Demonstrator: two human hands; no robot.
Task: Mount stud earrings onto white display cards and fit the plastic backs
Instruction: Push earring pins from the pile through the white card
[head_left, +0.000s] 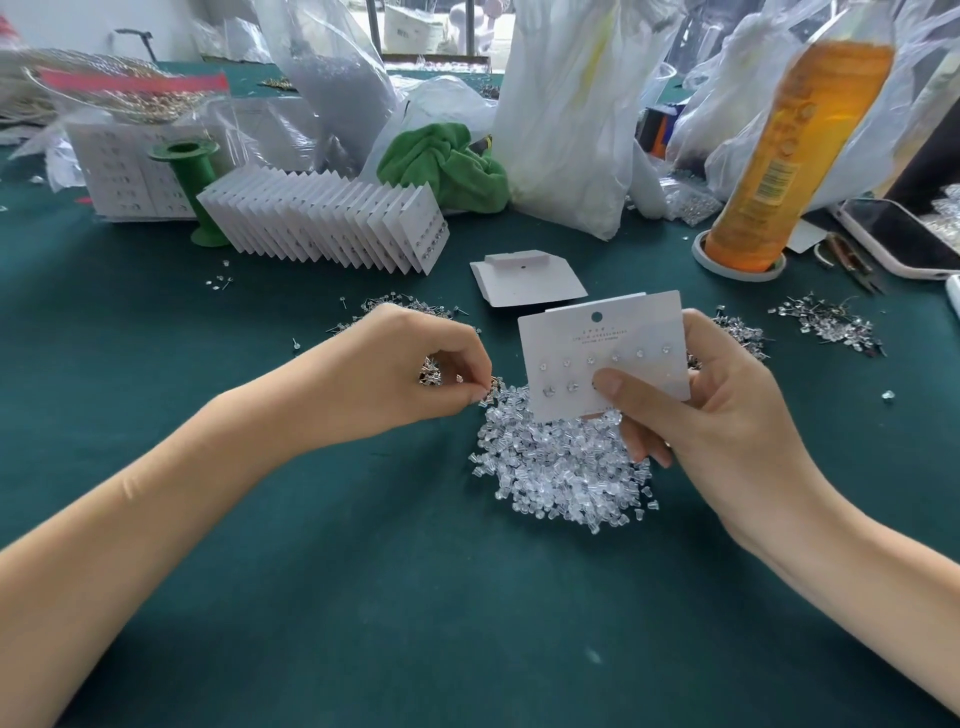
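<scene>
Over backs pile (561, 467), R hand (727, 415) grips card (602, 353); L hand (415, 374) pinches studs (431, 371).

1. You are at a small jewellery-packing workbench: a dark green cloth-covered table (363, 571) heaped with loose stock.
2. A mound of clear plastic earring backs (561, 467) and scattered piles of metal stud earrings (831, 325) lie on it.
3. A fanned row of filled white display cards (332, 223) stands behind.
4. Crumpled clear plastic supply bags (566, 104) crowd the far edge.
</scene>
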